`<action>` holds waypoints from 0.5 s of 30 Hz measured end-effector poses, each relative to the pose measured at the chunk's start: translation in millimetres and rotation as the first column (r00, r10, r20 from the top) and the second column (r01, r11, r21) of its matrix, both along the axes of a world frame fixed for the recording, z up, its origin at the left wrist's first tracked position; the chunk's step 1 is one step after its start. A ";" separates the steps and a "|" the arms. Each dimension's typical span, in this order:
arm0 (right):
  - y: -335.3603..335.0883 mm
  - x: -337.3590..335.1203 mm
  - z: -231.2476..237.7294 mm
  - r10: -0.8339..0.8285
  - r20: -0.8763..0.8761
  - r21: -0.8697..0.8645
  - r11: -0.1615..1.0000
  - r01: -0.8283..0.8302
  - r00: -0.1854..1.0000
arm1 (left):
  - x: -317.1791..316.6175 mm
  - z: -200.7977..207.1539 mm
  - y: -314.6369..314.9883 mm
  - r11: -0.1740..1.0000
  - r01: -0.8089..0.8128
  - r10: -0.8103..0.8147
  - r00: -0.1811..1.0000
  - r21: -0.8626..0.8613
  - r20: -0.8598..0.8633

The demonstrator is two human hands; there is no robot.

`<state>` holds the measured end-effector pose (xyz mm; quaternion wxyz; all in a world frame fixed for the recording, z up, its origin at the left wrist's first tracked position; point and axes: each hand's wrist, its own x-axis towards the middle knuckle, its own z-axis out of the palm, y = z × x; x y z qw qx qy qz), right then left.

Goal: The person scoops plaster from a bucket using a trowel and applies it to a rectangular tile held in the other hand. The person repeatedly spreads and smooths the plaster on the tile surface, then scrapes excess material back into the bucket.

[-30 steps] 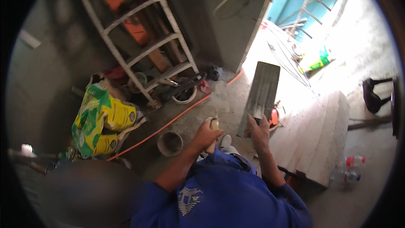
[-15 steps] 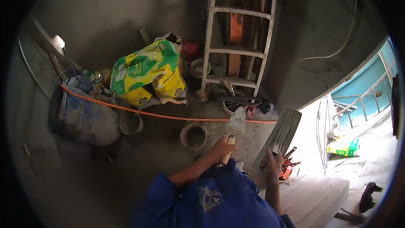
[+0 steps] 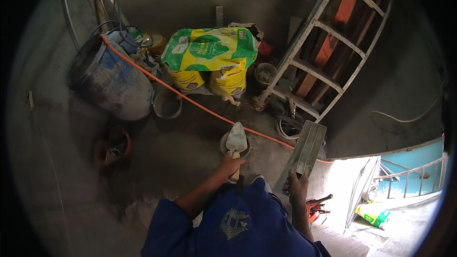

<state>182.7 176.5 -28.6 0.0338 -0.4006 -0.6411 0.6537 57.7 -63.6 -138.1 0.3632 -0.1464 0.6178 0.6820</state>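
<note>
My left hand (image 3: pixel 228 167) is closed around the pale wooden handle of a pointing trowel (image 3: pixel 236 138), its blade aimed away from me. Below that blade, partly covered by it, stands a small bucket (image 3: pixel 246 149); whether the two touch I cannot tell. My right hand (image 3: pixel 298 186) grips a long rectangular plastering trowel (image 3: pixel 309 145), tilted with its far end up and to the right. The grey metal plate shows a lengthwise rib where it meets the handle. I cannot make out any mortar on it.
Yellow-green bags (image 3: pixel 209 50) are stacked by the wall, beside a blue drum (image 3: pixel 119 85). An orange hose (image 3: pixel 204 107) crosses the floor ahead. A ladder (image 3: pixel 328 74) leans at the right. Another bucket (image 3: pixel 168 104) stands near the drum, and a reddish container (image 3: pixel 101 152) sits left.
My view has turned to the right, tilting the ladder in the picture. The pointing trowel has moved left, over the small bucket. Both hands keep their tools.
</note>
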 end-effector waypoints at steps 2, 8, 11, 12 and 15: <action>1.8 -14.4 -0.8 0.041 0.026 -0.025 0.999 -0.040 0.999 | -7.0 12.6 -6.7 0.999 -0.050 0.050 0.998 -0.002 0.029; 17.8 -64.4 -11.0 0.198 0.055 -0.003 0.980 -0.198 0.979 | -16.4 22.9 -14.6 0.959 -0.282 0.282 0.959 0.000 0.038; 25.7 -87.9 -16.1 0.286 0.028 0.015 0.958 -0.287 0.958 | -32.1 30.2 -22.5 0.942 -0.334 0.335 0.941 0.044 -0.037; 26.8 -96.6 -22.3 0.304 0.016 0.015 0.953 -0.304 0.953 | -42.9 32.7 -27.8 0.935 -0.353 0.353 0.934 0.025 -0.044; 26.2 -109.6 -30.9 0.252 0.056 0.054 0.965 -0.255 0.966 | -87.2 33.5 -30.3 0.916 -0.400 0.400 0.915 0.018 -0.053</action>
